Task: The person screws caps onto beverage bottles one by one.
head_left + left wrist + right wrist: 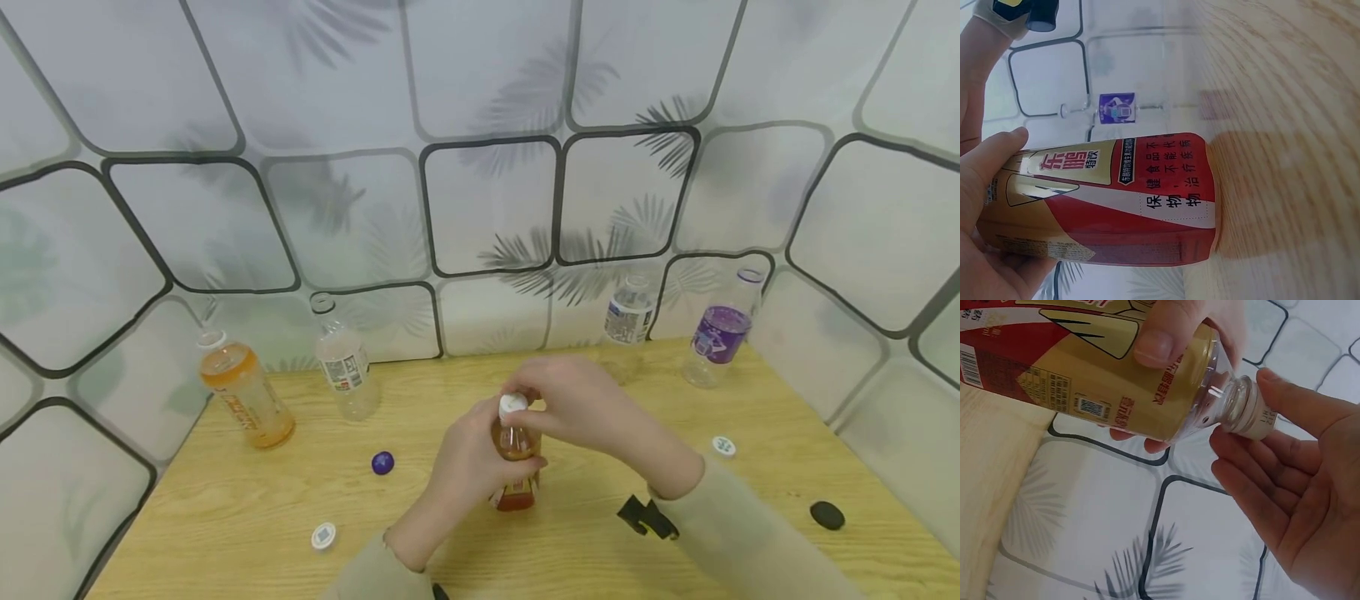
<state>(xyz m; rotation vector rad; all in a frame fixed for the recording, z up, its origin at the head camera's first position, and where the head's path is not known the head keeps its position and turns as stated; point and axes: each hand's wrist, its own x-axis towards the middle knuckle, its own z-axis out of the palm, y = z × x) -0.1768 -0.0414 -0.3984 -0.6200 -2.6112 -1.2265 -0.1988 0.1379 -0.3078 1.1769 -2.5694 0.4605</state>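
In the head view, the left grip [476,454] hides the middle of the held bottle [516,450], while the worktop [247,517] and both sleeves [375,575] run off the bottom edge. A dark thing [440,592] there is mostly cut off. Marks on 2 loose white caps [324,536] and print on 2 white labels [345,372] are too small to read. The right wrist view crops the bottle's base; the left wrist view leaves its lid [513,403] out of sight.
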